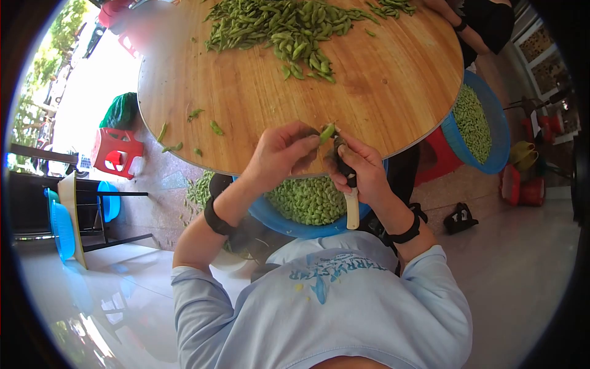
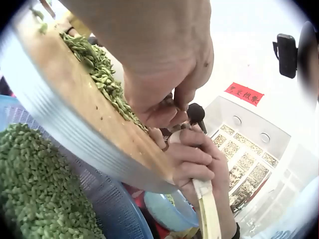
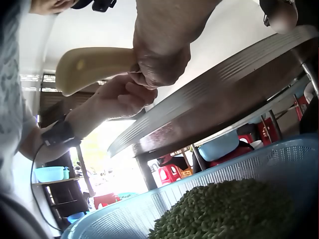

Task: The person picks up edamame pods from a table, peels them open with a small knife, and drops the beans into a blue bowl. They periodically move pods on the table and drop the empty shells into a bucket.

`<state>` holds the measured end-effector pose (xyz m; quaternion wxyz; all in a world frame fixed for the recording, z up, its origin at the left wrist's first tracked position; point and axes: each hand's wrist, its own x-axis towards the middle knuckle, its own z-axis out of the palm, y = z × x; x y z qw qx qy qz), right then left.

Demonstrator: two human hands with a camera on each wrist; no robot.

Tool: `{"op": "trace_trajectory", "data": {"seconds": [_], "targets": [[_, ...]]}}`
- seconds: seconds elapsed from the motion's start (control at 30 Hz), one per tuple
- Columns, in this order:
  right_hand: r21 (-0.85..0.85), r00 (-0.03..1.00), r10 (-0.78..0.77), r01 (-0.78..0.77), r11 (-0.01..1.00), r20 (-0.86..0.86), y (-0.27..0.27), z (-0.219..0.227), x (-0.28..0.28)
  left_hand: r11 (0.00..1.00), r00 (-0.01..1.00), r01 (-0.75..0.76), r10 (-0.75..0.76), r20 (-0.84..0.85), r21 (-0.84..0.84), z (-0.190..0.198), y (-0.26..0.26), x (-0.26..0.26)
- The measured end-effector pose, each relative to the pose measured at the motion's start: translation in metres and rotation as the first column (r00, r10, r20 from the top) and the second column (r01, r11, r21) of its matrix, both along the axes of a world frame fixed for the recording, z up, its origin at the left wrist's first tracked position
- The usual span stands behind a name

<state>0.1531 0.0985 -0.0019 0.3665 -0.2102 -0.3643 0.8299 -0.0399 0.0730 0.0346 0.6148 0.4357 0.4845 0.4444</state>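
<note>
Over the near edge of the round wooden table (image 1: 381, 117), both hands are close together. The left hand (image 1: 283, 150) pinches a green soybean pod (image 1: 327, 133) between thumb and fingers, its tip toward the right hand. The right hand (image 1: 362, 166) grips a tool with a cream handle (image 1: 352, 212); its upper part is dark and mostly covered by the fingers, so I cannot tell its kind. In the right wrist view the cream handle (image 3: 94, 64) sticks out past the fist. Directly below the hands, a blue basket (image 1: 261, 215) holds shelled green beans (image 1: 307, 200).
A large heap of pods (image 1: 276, 27) covers the table's far side, with a few loose pods (image 1: 216, 128) at left. Another blue basket of beans (image 1: 472, 126) stands at right, near another person's arm (image 1: 458, 21). A red stool (image 1: 117, 150) is on the left.
</note>
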Motion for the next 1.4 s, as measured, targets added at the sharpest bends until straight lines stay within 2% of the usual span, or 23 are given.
{"op": "trace_trajectory", "data": {"seconds": [0.07,0.17,0.43,0.6,0.63,0.7,0.73,0.83,0.9,0.93,1.0,1.03,1.07,1.1,1.13,1.17,1.2,1.23,1.27,1.3,1.33,1.37,1.4], "targets": [[-0.053,0.992,0.092,-0.097,0.994,-0.091,-0.004,0.001,-0.002,0.999,0.999,-0.025,0.026,0.039,-0.026,-0.007,-0.004,0.0],[-0.02,0.984,0.133,-0.136,0.99,-0.116,-0.008,0.001,-0.005,0.998,0.994,-0.049,0.053,0.098,-0.038,-0.014,-0.008,-0.003],[-0.012,0.99,0.132,-0.133,0.991,-0.044,-0.014,0.007,-0.012,0.997,0.986,-0.077,0.073,0.147,0.025,-0.016,-0.016,-0.005],[0.01,0.992,0.11,-0.109,0.994,-0.058,-0.016,0.004,-0.011,0.995,0.993,-0.095,0.093,0.072,0.029,-0.015,-0.021,-0.002],[0.042,0.995,0.094,-0.093,0.995,-0.018,-0.016,0.004,-0.01,0.995,0.993,-0.094,0.092,0.071,0.032,-0.017,-0.022,-0.001],[0.078,0.997,0.076,-0.077,0.994,0.019,-0.016,0.004,-0.01,0.982,0.992,-0.117,0.121,-0.021,0.151,-0.022,-0.024,0.002],[0.076,0.997,0.069,-0.071,0.995,0.02,-0.017,0.004,-0.009,0.982,0.993,-0.114,0.119,-0.022,0.154,-0.022,-0.024,0.003],[0.042,0.997,0.074,-0.074,0.996,0.003,-0.015,0.005,-0.004,0.991,0.994,-0.092,0.085,0.07,0.098,-0.021,-0.021,0.002],[0.005,0.996,0.089,-0.088,0.996,-0.016,-0.015,0.007,-0.001,0.999,0.961,0.031,-0.038,0.273,0.029,-0.021,-0.018,-0.001],[-0.065,0.992,0.107,-0.111,0.992,-0.066,-0.015,0.01,0.001,0.999,0.962,0.034,-0.041,0.27,0.029,-0.021,-0.017,-0.001],[-0.134,0.986,0.119,-0.134,0.982,-0.117,-0.014,0.01,0.006,0.984,0.792,0.149,-0.062,0.608,-0.093,-0.023,-0.017,0.001],[-0.161,0.962,0.184,-0.217,0.963,-0.2,-0.014,0.007,0.01,0.984,0.792,0.152,-0.063,0.608,-0.097,-0.024,-0.018,0.003],[-0.178,0.927,0.244,-0.301,0.937,-0.285,-0.013,0.004,0.012,0.968,0.714,0.206,-0.05,0.699,-0.142,-0.025,-0.018,0.006],[-0.177,0.927,0.242,-0.299,0.938,-0.287,-0.013,0.0,0.013,0.948,0.628,0.263,-0.028,0.778,-0.178,-0.026,-0.018,0.007],[-0.271,0.932,0.202,-0.286,0.919,-0.301,-0.012,-0.004,0.014,0.948,0.629,0.264,-0.029,0.777,-0.178,-0.027,-0.016,0.006],[-0.363,0.937,0.159,-0.272,0.891,-0.312,-0.012,-0.006,0.014,0.962,0.766,0.223,-0.072,0.639,-0.159,-0.029,-0.012,0.003],[-0.362,0.937,0.155,-0.269,0.892,-0.313,-0.012,-0.005,0.015,0.973,0.874,0.19,-0.106,0.475,-0.131,-0.03,-0.01,0.003],[-0.373,0.956,0.135,-0.229,0.899,-0.26,-0.013,-0.004,0.015,0.972,0.874,0.194,-0.109,0.474,-0.134,-0.03,-0.011,0.006],[-0.38,0.972,0.115,-0.188,0.906,-0.206,-0.012,-0.003,0.015,0.993,0.98,0.094,-0.105,0.167,0.075,-0.029,-0.014,0.01],[-0.386,0.972,0.111,-0.185,0.904,-0.206,-0.013,-0.005,0.015,0.953,0.99,0.057,-0.015,-0.142,0.297,-0.026,-0.016,0.013],[-0.387,0.967,0.126,-0.206,0.899,-0.222,-0.014,-0.007,0.015,0.956,0.99,0.056,-0.016,-0.141,0.288,-0.021,-0.018,0.012],[-0.384,0.961,0.143,-0.228,0.895,-0.239,-0.013,-0.008,0.014,0.842,0.872,0.22,0.057,-0.486,0.493,-0.012,-0.018,0.008],[-0.387,0.96,0.142,-0.229,0.893,-0.241,-0.012,-0.008,0.013,0.68,0.643,0.44,0.217,-0.734,0.587,-0.004,-0.018,0.005]]}}
